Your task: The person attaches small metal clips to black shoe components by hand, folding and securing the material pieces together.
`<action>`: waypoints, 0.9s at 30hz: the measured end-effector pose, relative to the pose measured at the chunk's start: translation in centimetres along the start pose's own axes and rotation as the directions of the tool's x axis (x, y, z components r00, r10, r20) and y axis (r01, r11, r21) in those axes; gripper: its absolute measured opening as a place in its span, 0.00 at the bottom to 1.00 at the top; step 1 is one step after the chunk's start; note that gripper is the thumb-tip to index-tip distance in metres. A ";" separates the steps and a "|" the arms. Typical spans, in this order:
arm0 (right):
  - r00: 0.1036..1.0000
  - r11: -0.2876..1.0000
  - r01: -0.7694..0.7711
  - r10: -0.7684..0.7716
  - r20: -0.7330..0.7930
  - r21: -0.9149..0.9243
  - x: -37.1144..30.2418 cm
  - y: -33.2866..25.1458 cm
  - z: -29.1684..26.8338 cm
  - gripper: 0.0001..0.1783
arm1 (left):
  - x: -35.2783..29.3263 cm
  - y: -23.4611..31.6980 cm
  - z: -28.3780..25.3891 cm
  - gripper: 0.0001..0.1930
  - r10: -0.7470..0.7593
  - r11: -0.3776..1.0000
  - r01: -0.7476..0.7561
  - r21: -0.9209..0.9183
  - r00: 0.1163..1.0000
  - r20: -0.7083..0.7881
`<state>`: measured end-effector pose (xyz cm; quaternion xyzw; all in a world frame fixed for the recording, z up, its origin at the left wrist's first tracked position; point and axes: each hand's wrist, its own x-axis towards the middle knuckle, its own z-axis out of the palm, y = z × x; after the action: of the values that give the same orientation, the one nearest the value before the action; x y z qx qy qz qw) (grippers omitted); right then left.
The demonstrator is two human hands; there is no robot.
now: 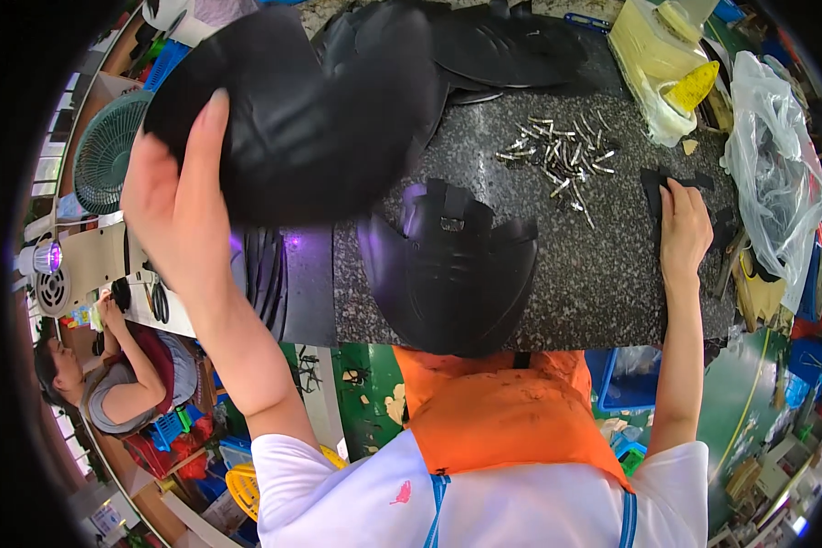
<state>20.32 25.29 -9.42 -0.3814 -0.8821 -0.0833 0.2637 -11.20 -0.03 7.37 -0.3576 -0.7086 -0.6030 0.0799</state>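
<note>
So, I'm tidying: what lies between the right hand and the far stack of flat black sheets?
The head view shows a flat black piece, then a pile of small silvery pieces.

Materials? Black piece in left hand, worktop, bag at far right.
Black piece in the left hand: probably leather or synthetic leather; smooth, soft sheen, but blur hides any grain.
Worktop: looks like polished granite, or an imitation; dark grey speckle, glare spots.
Bag: almost certainly thin plastic film; translucent, glossy, crinkled.
</note>
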 end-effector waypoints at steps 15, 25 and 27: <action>0.822 0.442 -0.567 0.346 0.451 0.695 0.2 -0.8 -4.0 0.03 | -13.5 -3.3 4.7 0.22 -0.444 0.857 0.469 0.211 0.468 0.764; 0.788 0.449 -0.298 -0.382 0.483 0.842 0.5 -11.7 -9.0 0.06 | -13.5 -1.5 6.1 0.20 -0.363 0.718 0.693 0.068 0.290 0.886; 0.831 0.494 -0.139 -0.413 0.372 0.859 0.8 -11.9 -8.7 0.06 | -13.5 -1.3 6.1 0.19 -0.349 0.711 0.702 0.036 0.308 0.885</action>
<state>14.79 14.49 -0.92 -0.1306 -0.8683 0.4535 0.1527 -0.14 -0.03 -2.65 -0.3524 -0.6064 -0.4575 -0.5466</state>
